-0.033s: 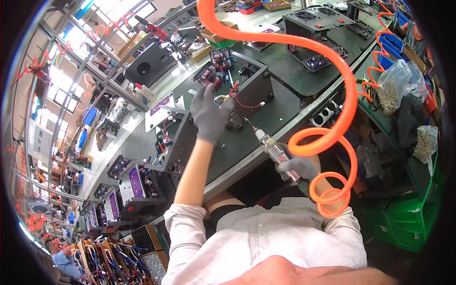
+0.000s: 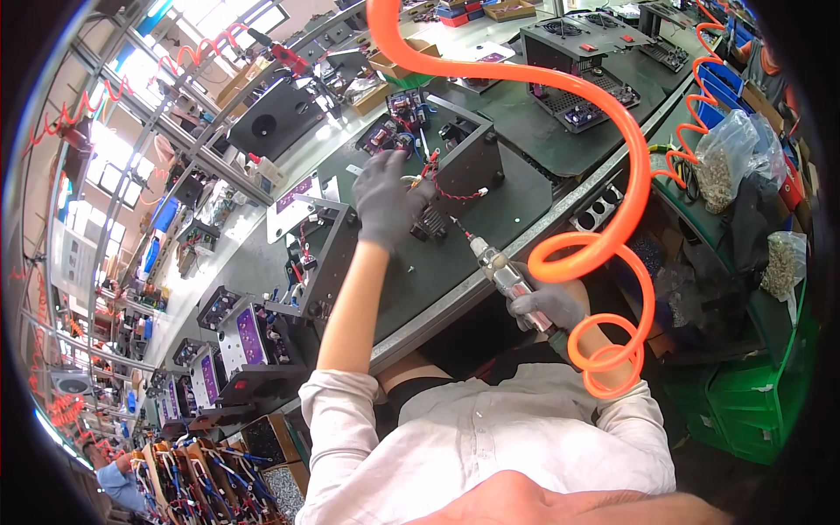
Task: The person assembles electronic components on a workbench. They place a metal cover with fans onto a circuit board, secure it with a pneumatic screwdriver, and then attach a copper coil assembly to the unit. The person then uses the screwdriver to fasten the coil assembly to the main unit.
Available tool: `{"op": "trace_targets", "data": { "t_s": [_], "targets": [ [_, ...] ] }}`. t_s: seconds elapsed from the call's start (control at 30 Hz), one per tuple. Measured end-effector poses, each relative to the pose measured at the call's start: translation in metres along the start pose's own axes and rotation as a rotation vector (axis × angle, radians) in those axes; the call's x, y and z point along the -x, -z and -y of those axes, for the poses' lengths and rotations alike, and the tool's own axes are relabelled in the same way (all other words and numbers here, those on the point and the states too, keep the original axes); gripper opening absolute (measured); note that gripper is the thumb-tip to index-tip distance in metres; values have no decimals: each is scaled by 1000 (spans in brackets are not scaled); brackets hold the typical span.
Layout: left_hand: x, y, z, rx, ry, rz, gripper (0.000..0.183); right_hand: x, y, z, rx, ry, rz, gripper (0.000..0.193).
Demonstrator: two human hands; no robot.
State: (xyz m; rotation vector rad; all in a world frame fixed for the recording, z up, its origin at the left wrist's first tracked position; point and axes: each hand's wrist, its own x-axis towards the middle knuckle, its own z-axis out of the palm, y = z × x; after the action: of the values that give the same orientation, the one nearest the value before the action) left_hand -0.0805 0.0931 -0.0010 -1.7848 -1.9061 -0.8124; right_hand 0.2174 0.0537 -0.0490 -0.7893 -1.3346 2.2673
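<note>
My left hand (image 2: pixel 389 206), in a grey glove, hovers over the near end of an opened black metal housing (image 2: pixel 468 157) with wiring in it. Its fingers are stretched and apart, and no object shows in them. Right beside it are a dark finned block (image 2: pixel 429 224) and red and black twisted wires (image 2: pixel 459 194). My right hand (image 2: pixel 549 308), gloved too, is closed around an air screwdriver (image 2: pixel 503 273). The tool's bit points up and left toward the finned block, apart from it. An orange coiled air hose (image 2: pixel 643 166) loops over my right forearm.
Another black housing (image 2: pixel 328 254) stands left of my left hand, near a white panel with a purple label (image 2: pixel 302 206). More housings (image 2: pixel 249 346) line the bench's left side. At right are bags of small parts (image 2: pixel 717 166) and green bins (image 2: pixel 744 398).
My left hand has shifted very slightly, its wrist a little up and right. My right hand and the air screwdriver stay almost in place.
</note>
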Motion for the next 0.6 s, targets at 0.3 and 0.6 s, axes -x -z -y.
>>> {"op": "trace_targets", "data": {
  "t_s": [0.3, 0.6],
  "targets": [
    [-44, -7, -2, 130, 280, 518, 62, -16, 2, -5, 6, -7, -73, 75],
    [-45, -4, -7, 137, 272, 459, 66, -46, 17, -26, -14, -7, -21, 75]
  ]
}}
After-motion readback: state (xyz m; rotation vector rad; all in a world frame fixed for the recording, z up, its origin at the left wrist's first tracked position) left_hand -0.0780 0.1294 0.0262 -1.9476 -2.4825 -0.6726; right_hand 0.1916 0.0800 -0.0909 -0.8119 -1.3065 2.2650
